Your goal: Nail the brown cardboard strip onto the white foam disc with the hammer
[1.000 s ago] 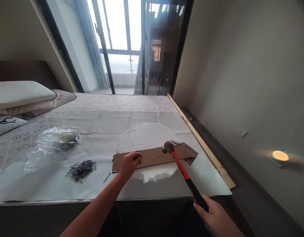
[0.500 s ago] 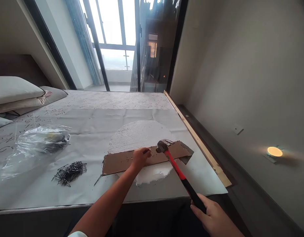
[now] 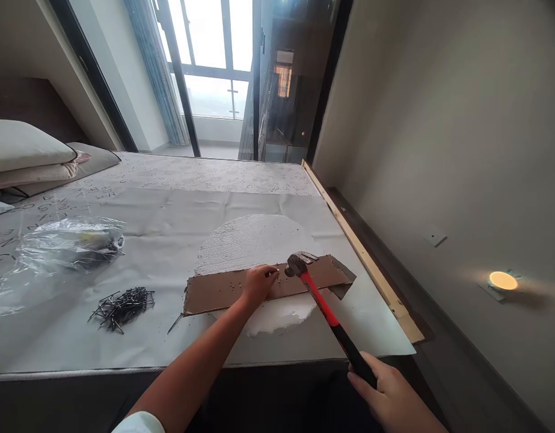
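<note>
My left hand (image 3: 259, 282) rests on a brown board (image 3: 209, 294), its fingertips pinched around what looks like a nail, mostly hidden by them. In my right hand (image 3: 380, 385) is the black grip of a claw hammer (image 3: 325, 307) with a red and black handle. The hammer's head is over the board, just right of my left fingertips. Small nail ends or holes dot the board's surface. Beneath the board lies a round white foam slab (image 3: 254, 237). One loose nail (image 3: 174, 323) lies by the board's left end, and a pile of nails (image 3: 122, 307) is farther left.
A clear plastic bag (image 3: 70, 246) with dark contents lies at the left on a grey sheet (image 3: 169, 234) spread over a mattress (image 3: 187, 171). A wooden strip (image 3: 362, 246) runs along the right edge beside the wall. Pillows (image 3: 29, 147) are stacked at the far left.
The camera view has tilted and shifted slightly. The hammer's head stays close beside my left fingertips, and both hands keep nearly the same hold.
</note>
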{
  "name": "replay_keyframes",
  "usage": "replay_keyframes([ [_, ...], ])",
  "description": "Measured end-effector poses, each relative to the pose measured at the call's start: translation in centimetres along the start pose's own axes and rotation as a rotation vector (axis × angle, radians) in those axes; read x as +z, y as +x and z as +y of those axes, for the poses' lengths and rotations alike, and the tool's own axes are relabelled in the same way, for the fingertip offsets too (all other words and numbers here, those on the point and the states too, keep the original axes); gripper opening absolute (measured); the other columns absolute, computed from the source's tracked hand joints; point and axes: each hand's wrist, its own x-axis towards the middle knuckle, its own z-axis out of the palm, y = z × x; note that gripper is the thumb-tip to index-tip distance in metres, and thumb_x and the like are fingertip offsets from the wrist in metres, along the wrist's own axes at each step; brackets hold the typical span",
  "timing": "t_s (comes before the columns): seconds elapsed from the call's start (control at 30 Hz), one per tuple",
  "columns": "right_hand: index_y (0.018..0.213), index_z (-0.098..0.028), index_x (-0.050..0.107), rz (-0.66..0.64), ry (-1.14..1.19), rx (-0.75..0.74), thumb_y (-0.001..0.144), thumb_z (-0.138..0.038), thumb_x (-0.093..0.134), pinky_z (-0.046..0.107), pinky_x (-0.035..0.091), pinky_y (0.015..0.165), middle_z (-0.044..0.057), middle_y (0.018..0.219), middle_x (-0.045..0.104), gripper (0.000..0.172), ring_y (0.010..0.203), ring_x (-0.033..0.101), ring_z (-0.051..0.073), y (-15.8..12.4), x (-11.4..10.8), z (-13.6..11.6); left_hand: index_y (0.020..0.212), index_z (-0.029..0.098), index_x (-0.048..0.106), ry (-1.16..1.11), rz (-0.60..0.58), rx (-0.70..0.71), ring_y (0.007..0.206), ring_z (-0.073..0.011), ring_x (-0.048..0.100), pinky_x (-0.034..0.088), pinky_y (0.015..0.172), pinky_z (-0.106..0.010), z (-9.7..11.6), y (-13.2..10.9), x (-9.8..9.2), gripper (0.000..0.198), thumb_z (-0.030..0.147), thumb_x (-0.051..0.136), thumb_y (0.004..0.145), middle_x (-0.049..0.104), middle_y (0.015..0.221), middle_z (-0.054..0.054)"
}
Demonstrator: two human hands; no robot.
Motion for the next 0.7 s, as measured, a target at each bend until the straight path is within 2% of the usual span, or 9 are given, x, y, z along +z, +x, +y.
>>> replay_keyframes([
  [0.13,0.082,-0.019,0.059,0.007,0.023,0.008,0.081,-0.054,0.047,0.026,0.040,0.057,0.003,0.076,0.065,0.037,0.062,0.056,0.017,-0.1,0.1,-0.4,0.075,0.021,0.072,0.020,-0.010,0.021,0.073,-0.0148,0.064,0.047,0.070,-0.024,0.0,0.0,0.1,0.010,0.017,0.063,0.074,0.071,0.076,-0.002],
  [0.3,0.082,-0.019,0.058,-0.038,0.000,-0.015,0.084,-0.054,0.045,0.026,0.042,0.063,0.004,0.077,0.065,0.038,0.071,0.058,0.019,0.1,-0.1,-1.1,0.074,0.020,0.072,-0.008,-0.028,0.025,0.072,-0.0138,0.063,0.045,0.068,-0.023,-0.2,-0.2,0.3,0.010,0.016,0.063,0.075,0.071,0.077,-0.002],
  [0.43,0.079,-0.020,0.059,0.003,-0.010,-0.067,0.084,-0.054,0.045,0.026,0.043,0.060,0.000,0.060,0.057,0.037,0.062,0.057,0.018,0.5,0.1,-1.7,0.074,0.020,0.072,-0.042,-0.044,0.024,0.070,-0.0133,0.061,0.044,0.066,-0.023,-0.6,-0.2,0.6,0.013,0.014,0.061,0.075,0.070,0.077,-0.003],
  [0.53,0.081,-0.020,0.061,0.047,-0.032,-0.036,0.081,-0.055,0.047,0.027,0.044,0.057,-0.002,0.053,0.053,0.037,0.056,0.057,0.019,0.6,0.3,-2.1,0.073,0.021,0.072,-0.053,-0.048,0.009,0.068,-0.0132,0.060,0.044,0.065,-0.024,-0.9,-0.3,0.9,0.013,0.015,0.061,0.074,0.070,0.076,-0.002],
  [0.7,0.083,-0.021,0.063,0.102,-0.097,-0.002,0.080,-0.060,0.045,0.026,0.044,0.057,0.001,0.063,0.062,0.043,0.061,0.058,0.020,0.0,0.1,-3.3,0.074,0.021,0.072,-0.078,-0.035,0.032,0.071,-0.0140,0.062,0.045,0.070,-0.025,-1.3,-0.5,1.0,0.012,0.015,0.061,0.074,0.070,0.078,-0.003],
])
